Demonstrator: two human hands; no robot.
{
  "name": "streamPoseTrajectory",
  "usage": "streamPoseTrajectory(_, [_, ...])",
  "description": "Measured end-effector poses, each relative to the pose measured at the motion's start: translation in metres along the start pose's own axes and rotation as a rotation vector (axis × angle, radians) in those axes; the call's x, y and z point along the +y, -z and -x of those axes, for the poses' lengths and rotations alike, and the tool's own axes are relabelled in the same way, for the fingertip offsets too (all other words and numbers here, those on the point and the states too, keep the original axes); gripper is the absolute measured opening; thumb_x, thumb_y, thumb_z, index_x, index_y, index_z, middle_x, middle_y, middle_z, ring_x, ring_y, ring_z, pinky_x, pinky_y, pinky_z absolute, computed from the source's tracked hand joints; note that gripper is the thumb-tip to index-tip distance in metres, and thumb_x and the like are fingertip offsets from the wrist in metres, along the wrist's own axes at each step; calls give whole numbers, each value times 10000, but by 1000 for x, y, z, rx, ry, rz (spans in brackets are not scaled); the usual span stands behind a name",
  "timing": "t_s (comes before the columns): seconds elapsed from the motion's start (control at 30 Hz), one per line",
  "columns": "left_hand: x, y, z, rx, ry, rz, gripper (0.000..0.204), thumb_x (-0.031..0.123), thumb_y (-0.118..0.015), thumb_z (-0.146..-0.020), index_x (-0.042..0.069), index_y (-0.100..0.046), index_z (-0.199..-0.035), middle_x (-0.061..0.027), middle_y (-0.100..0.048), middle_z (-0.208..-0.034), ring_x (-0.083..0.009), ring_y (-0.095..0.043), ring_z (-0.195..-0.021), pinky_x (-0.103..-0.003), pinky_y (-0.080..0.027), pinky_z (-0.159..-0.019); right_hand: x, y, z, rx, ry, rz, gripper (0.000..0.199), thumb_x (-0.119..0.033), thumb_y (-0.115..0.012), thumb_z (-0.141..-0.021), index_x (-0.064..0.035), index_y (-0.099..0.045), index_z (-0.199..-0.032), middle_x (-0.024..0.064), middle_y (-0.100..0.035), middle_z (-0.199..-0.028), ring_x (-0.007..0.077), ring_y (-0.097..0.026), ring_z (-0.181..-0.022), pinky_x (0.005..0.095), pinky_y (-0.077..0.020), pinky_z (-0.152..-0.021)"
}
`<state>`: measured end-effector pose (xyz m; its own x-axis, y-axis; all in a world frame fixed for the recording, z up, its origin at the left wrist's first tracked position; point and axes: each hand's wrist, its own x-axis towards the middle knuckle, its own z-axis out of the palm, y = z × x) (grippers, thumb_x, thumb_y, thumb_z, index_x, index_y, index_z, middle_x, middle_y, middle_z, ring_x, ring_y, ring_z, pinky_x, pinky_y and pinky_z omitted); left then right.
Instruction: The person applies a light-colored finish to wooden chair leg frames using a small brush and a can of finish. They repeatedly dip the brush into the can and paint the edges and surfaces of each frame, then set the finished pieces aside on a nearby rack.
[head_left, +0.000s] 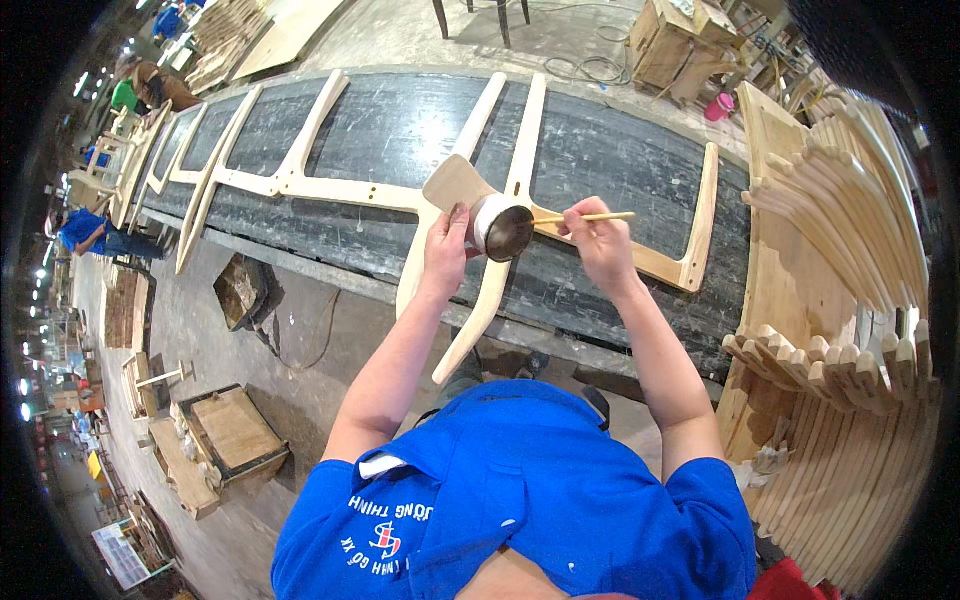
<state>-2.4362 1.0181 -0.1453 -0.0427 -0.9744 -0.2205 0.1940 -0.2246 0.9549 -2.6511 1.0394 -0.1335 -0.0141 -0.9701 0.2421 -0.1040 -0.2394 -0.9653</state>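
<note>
My left hand (446, 252) grips a round white cup (484, 218) with a dark inside, tilted toward me. A flat wooden piece (455, 182) with a rounded end shows just beyond that hand; whether I hold it too, I cannot tell. Pinched in the fingers of my right hand (604, 250) is a thin wooden stick (612, 216), its far end at the cup's mouth. Both hands are above a pale curved wooden chair frame (527, 140) lying on a dark worktable (390, 130). A dark smudge marks my left fingers.
More chair frames (300, 160) lie along the table to the left. Curved wooden parts (850, 220) are stacked at the right. On the floor stand a dark bin (243, 290) and a wooden box (235, 430). A person in blue (85, 232) stands at the far left.
</note>
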Motion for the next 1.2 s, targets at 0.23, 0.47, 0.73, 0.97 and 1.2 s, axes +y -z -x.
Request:
streamPoseTrajectory(0.23, [11, 13, -19, -5, 12, -10, 383, 375, -436, -941, 50, -511, -1131, -57, -601, -967, -129, -611, -817, -278, -545, -604, 16, -22, -17, 184, -184, -167, 217, -216, -520, -920, -40, -500, -794, 69, -613, -626, 92, -576, -548, 218, -470, -501])
streamPoseTrajectory(0.47, [6, 21, -41, 47, 78, 110, 399, 402, -415, -941, 51, -521, -1098, -52, -607, -963, -147, -619, -831, -315, -556, -621, 49, -20, -24, 226, -473, -726, 156, -197, -555, -895, -74, -505, -813, 86, -619, -691, 157, -607, -567, 277, -507, -520])
streamPoseTrajectory(0.73, [-16, 29, -74, 67, 152, 224, 427, 435, -369, -945, 62, -519, -1088, -66, -603, -970, -160, -618, -816, -352, -556, -625, 63, -17, -31, 146, -340, -752, 114, -64, -580, -831, -21, -539, -928, 108, -602, -901, 181, -594, -765, 292, -492, -708])
streamPoseTrajectory(0.97, [-39, 8, -99, 69, 231, 243, 441, 441, -356, -946, 38, -493, -1062, -105, -585, -976, -205, -616, -830, -385, -564, -644, 102, -26, -32, 542, -739, -783, 207, -246, -622, -854, -109, -519, -739, 41, -599, -697, 121, -577, -588, 257, -469, -493])
streamPoseTrajectory(1.2, [-79, 29, -118, 144, 248, 326, 425, 430, -360, -944, 29, -472, -1030, -119, -566, -972, -224, -616, -832, -394, -574, -583, 97, -15, -64, 373, -448, -506, 183, -212, -589, -877, -76, -521, -776, 89, -619, -724, 146, -605, -593, 260, -475, -490])
